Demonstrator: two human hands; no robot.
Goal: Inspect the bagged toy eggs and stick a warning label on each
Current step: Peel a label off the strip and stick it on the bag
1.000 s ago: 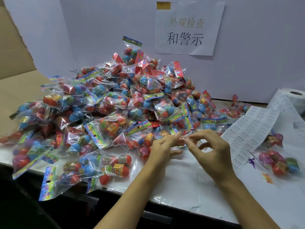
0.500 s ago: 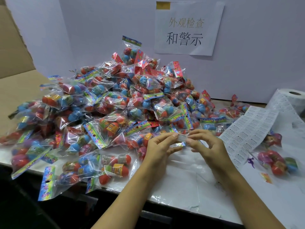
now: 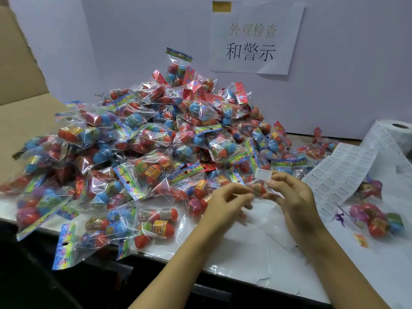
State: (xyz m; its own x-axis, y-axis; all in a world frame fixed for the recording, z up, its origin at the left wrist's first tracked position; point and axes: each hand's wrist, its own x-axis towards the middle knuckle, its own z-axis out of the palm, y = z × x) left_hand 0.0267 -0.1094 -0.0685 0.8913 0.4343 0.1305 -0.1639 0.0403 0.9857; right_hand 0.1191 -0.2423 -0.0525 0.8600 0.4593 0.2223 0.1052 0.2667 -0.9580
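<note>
Label [image 3: 263, 175] pinched at right hand's [image 3: 294, 197] fingertips, just above a small bag [image 3: 258, 189]; left hand [image 3: 225, 202], fingers curled, touches the bag's left side.

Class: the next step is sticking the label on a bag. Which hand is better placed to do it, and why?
The right hand: it already pinches the label at its fingertips, above the pile of bags. The left hand holds no label.
</note>
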